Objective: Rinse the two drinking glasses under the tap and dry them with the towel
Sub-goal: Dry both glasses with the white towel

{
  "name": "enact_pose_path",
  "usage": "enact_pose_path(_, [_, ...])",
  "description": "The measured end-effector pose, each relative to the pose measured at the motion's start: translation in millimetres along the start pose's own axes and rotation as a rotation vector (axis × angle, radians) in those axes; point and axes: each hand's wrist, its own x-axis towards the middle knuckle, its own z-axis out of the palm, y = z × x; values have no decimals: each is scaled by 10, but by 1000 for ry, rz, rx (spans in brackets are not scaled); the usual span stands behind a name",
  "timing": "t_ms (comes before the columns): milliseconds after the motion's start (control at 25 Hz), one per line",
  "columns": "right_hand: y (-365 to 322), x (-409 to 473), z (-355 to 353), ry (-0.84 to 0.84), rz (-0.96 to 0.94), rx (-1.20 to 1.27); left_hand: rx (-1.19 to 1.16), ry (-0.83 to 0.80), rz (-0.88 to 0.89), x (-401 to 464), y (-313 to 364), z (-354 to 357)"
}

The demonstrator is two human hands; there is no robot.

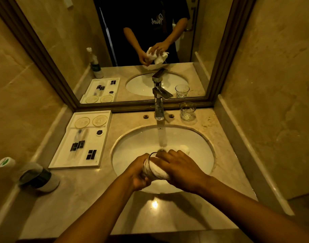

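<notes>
Water (162, 137) is seen running from the tap (159, 104) into the white sink (132, 144) at centre frame. Over the sink's near half, a glass (150, 162) is gripped by the left hand (138, 174), its fingers curled round the wall. White towel (159, 170) is stuffed inside the glass and is pinched by the right hand (180, 171), whose fingers lie over the rim. A second glass (187, 111) stands upright on the counter (90, 199), right of the tap and close to the mirror (136, 41) frame. At left, a white tray (104, 137) holds two round coasters and small dark packets. A bottle (34, 174) lies at lower left. Bare counter is left along the near edge.
</notes>
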Motion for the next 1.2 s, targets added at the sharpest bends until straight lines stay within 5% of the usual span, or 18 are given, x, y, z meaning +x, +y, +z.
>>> enact_pose_path(120, [117,-69,18,22,-65,-86,-63,-207,-125,17,-87,-147])
enact_pose_path(240, [177,-122,-4,197,279,110,-243,-264,-51,6,-122,-172])
enact_pose_path(400, [50,-143,77,527,963,1261,-630,-229,147,21,-113,-49])
enact_pose_path(520, [-125,-162,247,604,833,2068,-614,-136,303,61,-141,129])
enact_pose_path(640, [-254,-81,180,535,951,2412,-329,69,474,-23,-219,297])
enact_pose_path(760, [-161,-89,-13,431,948,2478,145,283,905,-176,-280,310])
enact_pose_path(880, [-65,-138,-9,453,919,2475,615,238,1405,-239,-242,237])
enact_pose_path(960, [-53,-177,-12,475,958,2475,1061,201,1560,-220,-215,185])
enact_pose_path(1080, [42,-242,-56,447,1020,2404,1422,109,1395,-297,-127,98])
enact_pose_path(1200, [120,-303,-65,504,967,2245,1358,6,1194,-317,-90,121])
